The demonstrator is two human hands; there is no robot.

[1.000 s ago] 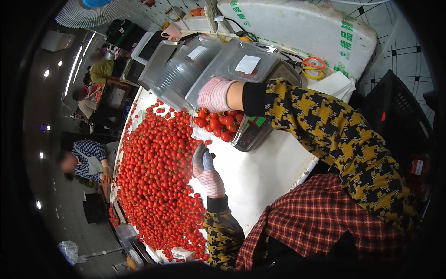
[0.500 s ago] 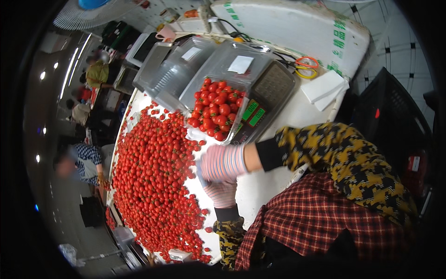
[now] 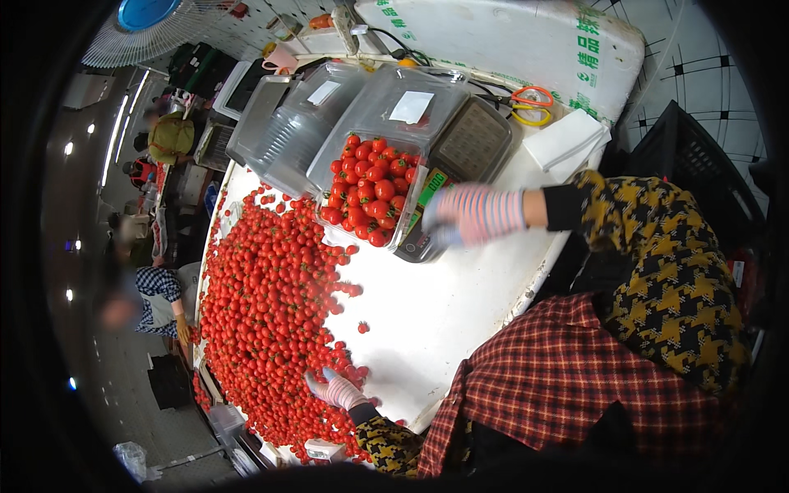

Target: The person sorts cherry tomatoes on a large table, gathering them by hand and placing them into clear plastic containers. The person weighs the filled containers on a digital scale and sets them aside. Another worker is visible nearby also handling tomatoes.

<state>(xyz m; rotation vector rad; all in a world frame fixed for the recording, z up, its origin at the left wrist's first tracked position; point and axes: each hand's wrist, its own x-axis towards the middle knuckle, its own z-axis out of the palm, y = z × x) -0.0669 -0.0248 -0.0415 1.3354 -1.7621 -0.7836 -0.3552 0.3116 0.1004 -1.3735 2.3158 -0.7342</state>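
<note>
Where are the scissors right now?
In the head view, the scissors lie near the top, right of centre, between the scale and the white foam, next to the white sheets and beyond the right hand.

From a distance, I am spreading my gloved left hand over the heap of small red tomatoes, which is reaching the left edge of the white table. My gloved right hand, blurred, is hovering by the scale. A clear box is holding more tomatoes beside it; scissors and white sheets are lying near the table's upper-right corner.
</note>
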